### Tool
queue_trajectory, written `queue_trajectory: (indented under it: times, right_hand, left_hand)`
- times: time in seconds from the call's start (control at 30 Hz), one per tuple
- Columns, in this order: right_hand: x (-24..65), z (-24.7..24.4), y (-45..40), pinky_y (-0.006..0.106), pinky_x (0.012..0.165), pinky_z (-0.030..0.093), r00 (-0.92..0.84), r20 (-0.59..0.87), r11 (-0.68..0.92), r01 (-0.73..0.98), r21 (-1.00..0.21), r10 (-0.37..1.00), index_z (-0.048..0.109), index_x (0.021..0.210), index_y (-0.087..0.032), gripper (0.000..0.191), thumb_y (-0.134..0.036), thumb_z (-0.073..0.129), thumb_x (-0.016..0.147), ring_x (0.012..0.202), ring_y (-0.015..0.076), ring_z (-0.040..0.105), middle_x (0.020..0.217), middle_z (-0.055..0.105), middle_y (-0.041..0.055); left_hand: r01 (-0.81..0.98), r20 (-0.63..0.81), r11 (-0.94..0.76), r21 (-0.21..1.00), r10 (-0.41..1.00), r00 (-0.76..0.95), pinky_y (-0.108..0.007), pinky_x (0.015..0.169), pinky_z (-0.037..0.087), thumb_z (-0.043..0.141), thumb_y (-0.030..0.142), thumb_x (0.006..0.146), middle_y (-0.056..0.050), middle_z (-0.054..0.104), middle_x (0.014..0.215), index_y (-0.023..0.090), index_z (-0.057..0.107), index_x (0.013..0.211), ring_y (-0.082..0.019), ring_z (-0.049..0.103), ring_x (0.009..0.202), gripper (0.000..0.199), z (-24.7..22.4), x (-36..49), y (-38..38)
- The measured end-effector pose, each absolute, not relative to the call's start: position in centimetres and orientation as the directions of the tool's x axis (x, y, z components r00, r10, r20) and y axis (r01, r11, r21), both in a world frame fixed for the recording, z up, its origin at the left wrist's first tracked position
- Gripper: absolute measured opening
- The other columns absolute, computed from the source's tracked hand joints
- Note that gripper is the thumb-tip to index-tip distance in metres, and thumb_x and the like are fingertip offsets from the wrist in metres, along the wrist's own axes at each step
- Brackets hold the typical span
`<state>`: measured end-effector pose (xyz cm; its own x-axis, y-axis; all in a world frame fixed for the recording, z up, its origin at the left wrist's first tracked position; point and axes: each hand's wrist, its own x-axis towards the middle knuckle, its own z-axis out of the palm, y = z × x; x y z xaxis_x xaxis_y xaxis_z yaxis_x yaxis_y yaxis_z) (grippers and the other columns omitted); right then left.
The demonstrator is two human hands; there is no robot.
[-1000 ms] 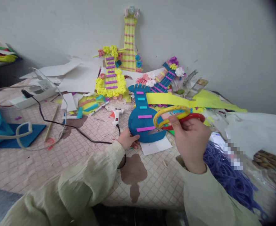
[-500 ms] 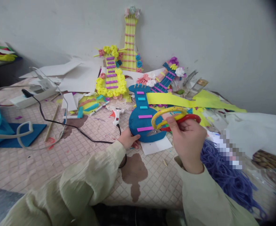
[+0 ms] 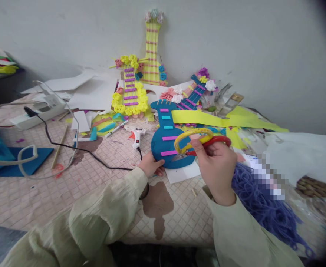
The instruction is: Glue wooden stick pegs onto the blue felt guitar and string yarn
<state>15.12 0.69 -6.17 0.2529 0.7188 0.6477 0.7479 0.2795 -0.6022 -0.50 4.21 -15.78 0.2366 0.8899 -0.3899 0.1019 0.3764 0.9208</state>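
A blue paper guitar (image 3: 158, 142) with magenta and light-blue strips across it is tilted up a little above the table. My left hand (image 3: 151, 163) grips its lower left edge, thumb on the front and fingers behind. In my right hand (image 3: 217, 163) is a pair of scissors (image 3: 189, 139) with one yellow and one red handle loop. Their blades point left over the guitar's lower body, near the lowest magenta strip; whether the tips touch it I cannot tell. A piece of white paper (image 3: 185, 172) lies beneath the guitar.
A white glue gun (image 3: 138, 137) with a black cord lies left of the guitar. Decorated paper guitars (image 3: 151, 52) lean against the wall. Yellow crepe paper (image 3: 196, 117) stretches rightward behind. Purple yarn (image 3: 260, 200) lies at right, a power strip (image 3: 37, 115) at left.
My right hand and the scissors have shifted slightly left over the guitar. My left hand keeps its grip on the guitar's edge. The whole view has shifted a little.
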Motion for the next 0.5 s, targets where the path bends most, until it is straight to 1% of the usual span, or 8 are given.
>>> queue_trajectory:
  times: [0.1,0.23,0.3,0.4,0.5]
  right_hand:
    - [14.79,-6.02,0.52,0.023,0.044,0.031,0.246,0.642,0.283,0.744,-0.605,0.726,0.042,0.048,-0.018,0.040,-0.045,0.061,0.070,0.041,0.0079,0.038,0.042,0.042,-0.0041]
    - [14.50,-5.89,0.55,0.023,0.042,0.027,0.194,0.675,0.296,0.789,-0.539,0.712,0.034,0.045,-0.019,0.043,-0.042,0.060,0.071,0.039,0.0063,0.031,0.040,0.036,-0.0058]
    - [14.41,-5.87,0.69,0.023,0.042,0.026,0.166,0.681,0.299,0.807,-0.509,0.713,0.034,0.045,-0.019,0.043,-0.040,0.060,0.071,0.040,0.0062,0.030,0.040,0.034,-0.0062]
    - [14.29,-5.91,0.87,0.023,0.043,0.026,0.146,0.670,0.294,0.816,-0.497,0.728,0.032,0.045,-0.019,0.043,-0.039,0.059,0.072,0.040,0.0064,0.030,0.040,0.034,-0.0060]
    - [14.14,-5.99,0.90,0.023,0.043,0.024,0.133,0.672,0.298,0.822,-0.485,0.729,0.026,0.046,-0.020,0.047,-0.042,0.059,0.072,0.040,0.0060,0.028,0.040,0.032,-0.0064]
  left_hand:
    - [0.098,-0.399,0.386,0.917,0.885,0.240,-0.022,0.034,0.045,0.053,0.012,0.078,0.004,0.058,0.046,0.015,0.033,0.103,-0.014,0.056,0.036,0.032,-15.79,-0.48,4.28]
    - [0.097,-0.405,0.394,0.914,0.882,0.240,-0.022,0.035,0.045,0.056,0.014,0.077,0.004,0.058,0.046,0.014,0.035,0.101,-0.014,0.056,0.036,0.032,-15.82,-0.44,4.34]
    - [0.096,-0.404,0.392,0.915,0.885,0.234,-0.022,0.035,0.045,0.058,0.015,0.076,0.004,0.058,0.046,0.014,0.036,0.100,-0.013,0.056,0.035,0.033,-15.84,-0.44,4.32]
    - [0.092,-0.400,0.389,0.917,0.887,0.231,-0.023,0.036,0.046,0.058,0.016,0.076,0.003,0.059,0.047,0.014,0.038,0.099,-0.014,0.056,0.036,0.031,-15.86,-0.45,4.25]
    - [0.090,-0.398,0.388,0.917,0.889,0.225,-0.023,0.035,0.046,0.058,0.016,0.075,0.002,0.060,0.047,0.015,0.039,0.099,-0.014,0.056,0.036,0.030,-15.81,-0.47,4.19]
